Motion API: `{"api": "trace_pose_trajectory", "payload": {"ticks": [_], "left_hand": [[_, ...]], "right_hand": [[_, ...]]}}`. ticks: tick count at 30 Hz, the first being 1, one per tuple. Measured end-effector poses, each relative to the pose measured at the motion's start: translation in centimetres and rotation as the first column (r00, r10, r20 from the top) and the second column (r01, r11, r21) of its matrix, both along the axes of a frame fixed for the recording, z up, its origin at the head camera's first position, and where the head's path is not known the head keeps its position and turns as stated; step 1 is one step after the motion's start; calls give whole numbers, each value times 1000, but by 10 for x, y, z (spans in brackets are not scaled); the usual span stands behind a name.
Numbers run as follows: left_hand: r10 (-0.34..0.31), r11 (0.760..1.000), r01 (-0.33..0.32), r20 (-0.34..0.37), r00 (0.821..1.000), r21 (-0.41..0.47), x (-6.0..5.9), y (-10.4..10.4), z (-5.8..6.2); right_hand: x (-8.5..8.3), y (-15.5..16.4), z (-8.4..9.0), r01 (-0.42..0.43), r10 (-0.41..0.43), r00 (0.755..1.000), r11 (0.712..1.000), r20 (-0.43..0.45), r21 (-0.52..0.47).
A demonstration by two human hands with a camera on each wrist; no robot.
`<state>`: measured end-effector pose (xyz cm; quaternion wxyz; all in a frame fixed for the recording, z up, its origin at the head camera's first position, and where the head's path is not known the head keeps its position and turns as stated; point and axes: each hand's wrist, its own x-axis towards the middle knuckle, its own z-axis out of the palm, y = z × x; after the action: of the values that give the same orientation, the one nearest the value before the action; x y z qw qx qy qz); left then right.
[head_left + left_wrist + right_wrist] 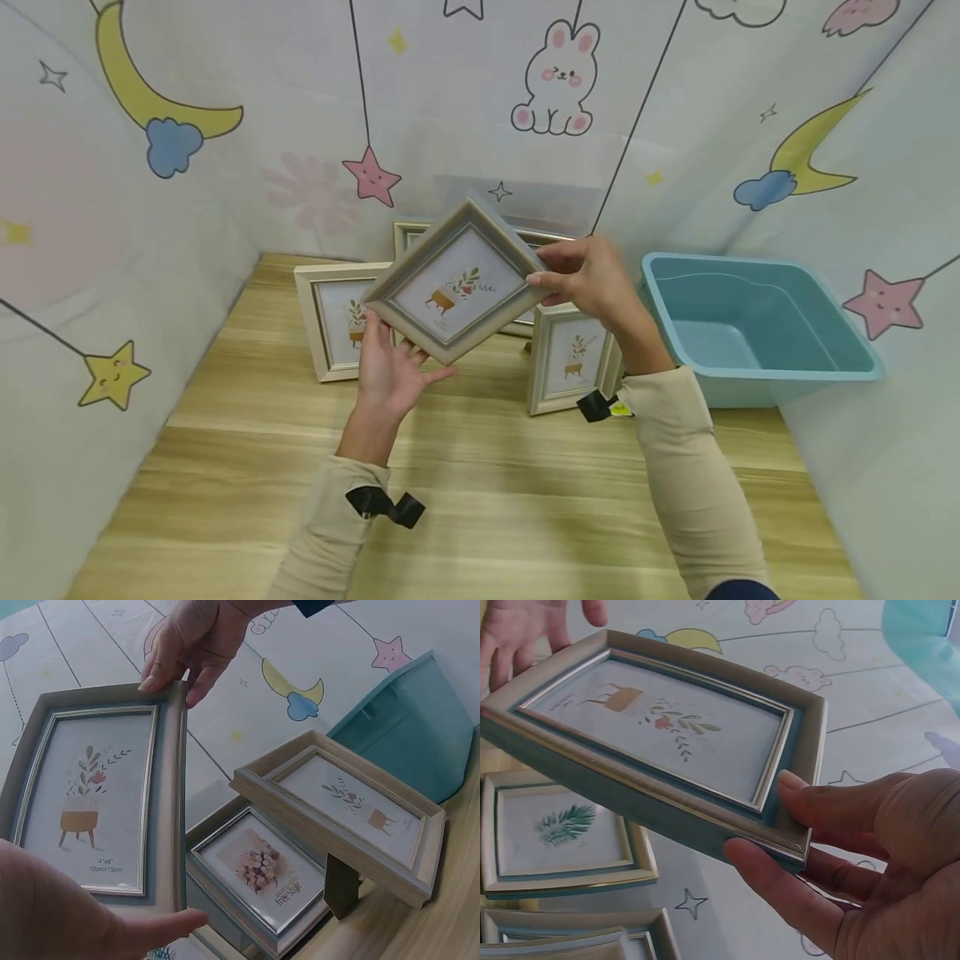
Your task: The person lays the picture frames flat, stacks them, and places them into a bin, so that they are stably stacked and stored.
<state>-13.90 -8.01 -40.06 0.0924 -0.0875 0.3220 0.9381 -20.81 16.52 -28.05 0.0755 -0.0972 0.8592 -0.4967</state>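
A picture frame [459, 287] with a potted-plant print is held up tilted, one corner pointing upward, above the wooden table. My right hand [588, 279] pinches its right corner, thumb on the front face, as the right wrist view also shows. Beneath the lower left corner is my left hand [386, 367], palm up with fingers spread and straight, right at the frame's edge. Behind the held frame stand a cream frame [303, 325] on the left, a smaller frame [538, 367] on the right, and a wider frame [300, 919] with a flower print, partly hidden.
A blue-green plastic basin [757, 371] stands at the back right of the wooden table [480, 500]. Cloth printed with a rabbit, stars and moons [465, 108] hangs behind and on both sides. A frame with a leaf print [562, 881] shows in the right wrist view.
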Motion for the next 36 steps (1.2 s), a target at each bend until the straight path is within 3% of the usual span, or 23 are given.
{"api": "trace_pose_trajectory", "payload": {"ticks": [5,10,13,17,23,29,36], "left_hand": [[46,998,-44,51,998,-40,-3,1,-4],[124,984,-117,45,991,-134,-5,0,-6],[172,956,-165,10,985,-244,-5,0,-9],[209,910,-209,-39,977,-358,-5,0,-13],[236,868,-250,-87,968,-430,-5,0,-17],[262,822,-287,-121,957,-491,-5,2,-15],[249,730,-309,-184,951,-610,-3,3,-15]], "right_hand": [[4,-3,-13,15,-15,1000,1000,-16,14],[15,-6,-20,-18,35,994,987,-106,161],[24,-5,-26,-41,76,986,973,-146,226],[33,-3,-40,-54,81,989,977,-126,205],[37,0,-60,-45,54,997,989,-59,140],[40,1,-68,-72,76,996,995,-56,76],[40,-3,-76,-88,88,996,996,-5,-21]]}}
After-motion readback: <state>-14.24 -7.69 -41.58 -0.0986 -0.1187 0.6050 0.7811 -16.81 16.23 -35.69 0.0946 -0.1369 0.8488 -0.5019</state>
